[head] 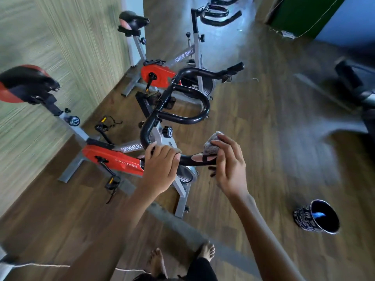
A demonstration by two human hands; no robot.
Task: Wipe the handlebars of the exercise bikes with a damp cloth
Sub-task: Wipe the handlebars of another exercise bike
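Handlebars (182,120): the left hand (160,165) curls around the near bar. Just right of it, the right hand (229,165) pinches a grey cloth (213,144) against the same bar. A second bike (162,74) stands beyond the handlebars.

I have the nearest bike (113,159) right in front of me on the floor (274,138), its saddle (22,82) toward the wall (50,47) at my left and its handlebars (182,118) toward me. My left hand (160,165) grips the near bar end. My right hand (229,167), just right of it, holds the cloth (213,142) on the bar's tip. A second bike (158,72) stands behind the first, along the same wall. A cup (316,217) sits on the floor, well to my right.
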